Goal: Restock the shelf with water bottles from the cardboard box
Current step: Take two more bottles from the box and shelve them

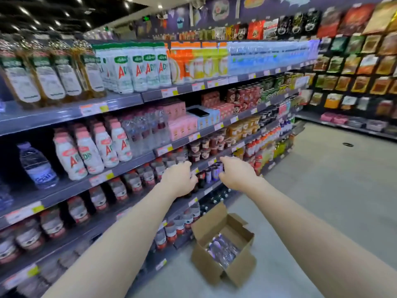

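Note:
An open cardboard box (pixel 240 274) stands on the floor by the foot of the shelf, with purple-labelled water bottles (pixel 223 248) lying inside. Both my arms reach out to a middle shelf (pixel 206 163). A short row of purple-labelled bottles (pixel 212 173) stands at that shelf's edge, between my hands. My left hand (pixel 178 178) is at the row's left end, fingers curled against a dark bottle. My right hand (pixel 236 174) is at its right end, fingertips touching a purple bottle. Motion blur hides whether either hand grips a bottle.
The long shelf unit runs along my left with milk drinks (pixel 103 147), red-labelled bottles (pixel 133 181) and cups (pixel 206 147). Snack packets (pixel 354 67) hang on the far right wall. Grey floor (pixel 333 190) stretches to the right of the box.

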`<action>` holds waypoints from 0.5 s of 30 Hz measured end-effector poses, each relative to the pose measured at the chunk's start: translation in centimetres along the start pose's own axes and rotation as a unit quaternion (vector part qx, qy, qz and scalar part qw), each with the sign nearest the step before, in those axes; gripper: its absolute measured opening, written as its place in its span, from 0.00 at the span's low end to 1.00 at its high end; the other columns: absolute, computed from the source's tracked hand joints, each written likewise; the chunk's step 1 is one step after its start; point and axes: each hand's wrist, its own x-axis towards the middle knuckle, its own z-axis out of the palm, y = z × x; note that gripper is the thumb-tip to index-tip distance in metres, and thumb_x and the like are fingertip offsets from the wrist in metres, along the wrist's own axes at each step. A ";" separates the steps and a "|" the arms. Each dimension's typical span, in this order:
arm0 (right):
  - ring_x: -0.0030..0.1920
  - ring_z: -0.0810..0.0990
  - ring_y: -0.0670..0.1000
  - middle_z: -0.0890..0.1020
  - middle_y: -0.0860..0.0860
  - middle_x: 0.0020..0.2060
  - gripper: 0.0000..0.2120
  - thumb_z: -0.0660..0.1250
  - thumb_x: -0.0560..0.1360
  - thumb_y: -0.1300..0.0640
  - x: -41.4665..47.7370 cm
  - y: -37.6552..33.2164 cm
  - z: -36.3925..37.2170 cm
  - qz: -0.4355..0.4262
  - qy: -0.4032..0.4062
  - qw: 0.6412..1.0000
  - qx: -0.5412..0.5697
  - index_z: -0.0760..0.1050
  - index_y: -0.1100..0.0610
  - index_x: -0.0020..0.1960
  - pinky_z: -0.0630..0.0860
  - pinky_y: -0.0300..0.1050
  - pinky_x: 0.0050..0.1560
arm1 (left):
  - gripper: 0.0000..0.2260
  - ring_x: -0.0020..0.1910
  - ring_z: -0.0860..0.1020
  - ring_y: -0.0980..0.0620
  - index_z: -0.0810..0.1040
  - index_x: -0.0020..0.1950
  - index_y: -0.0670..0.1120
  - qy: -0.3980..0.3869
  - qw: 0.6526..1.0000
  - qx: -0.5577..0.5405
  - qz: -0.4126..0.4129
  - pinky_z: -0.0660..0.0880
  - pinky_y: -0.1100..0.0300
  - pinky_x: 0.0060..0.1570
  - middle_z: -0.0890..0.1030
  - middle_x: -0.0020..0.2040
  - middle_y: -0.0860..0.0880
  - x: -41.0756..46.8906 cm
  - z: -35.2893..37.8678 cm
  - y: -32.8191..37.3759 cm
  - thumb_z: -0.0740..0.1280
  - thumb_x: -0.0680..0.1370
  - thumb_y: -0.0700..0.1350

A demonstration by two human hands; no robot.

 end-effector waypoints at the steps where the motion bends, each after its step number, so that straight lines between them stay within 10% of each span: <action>1: 0.62 0.79 0.58 0.76 0.54 0.70 0.24 0.59 0.83 0.54 0.7 1.5 1.2 0.005 -0.009 1.000 0.003 0.64 0.55 0.79 0.82 0.55 0.54 | 0.21 0.54 0.81 0.40 0.69 0.75 0.44 -0.012 1.000 -0.002 0.000 0.79 0.49 0.47 0.81 0.59 0.42 1.1 1.6 0.7 0.59 0.85 0.53; 7: 0.66 0.77 0.58 0.75 0.54 0.72 0.23 0.60 0.81 0.55 7.1 8.7 9.6 0.049 -0.070 0.996 0.032 0.68 0.55 0.76 0.79 0.54 0.58 | 0.21 0.46 0.81 0.42 0.70 0.75 0.43 -0.071 0.997 -0.028 -0.014 0.76 0.51 0.38 0.82 0.61 0.42 8.8 11.8 2.1 0.58 0.86 0.53; 15: 0.61 0.80 0.62 0.82 0.57 0.60 0.18 0.63 0.78 0.55 21.3 15.4 21.9 0.050 -0.138 0.988 0.055 0.76 0.59 0.65 0.78 0.54 0.58 | 0.21 0.64 0.79 0.36 0.72 0.72 0.40 -0.131 0.982 -0.108 -0.084 0.78 0.44 0.60 0.80 0.66 0.38 22.7 25.3 0.4 0.59 0.83 0.50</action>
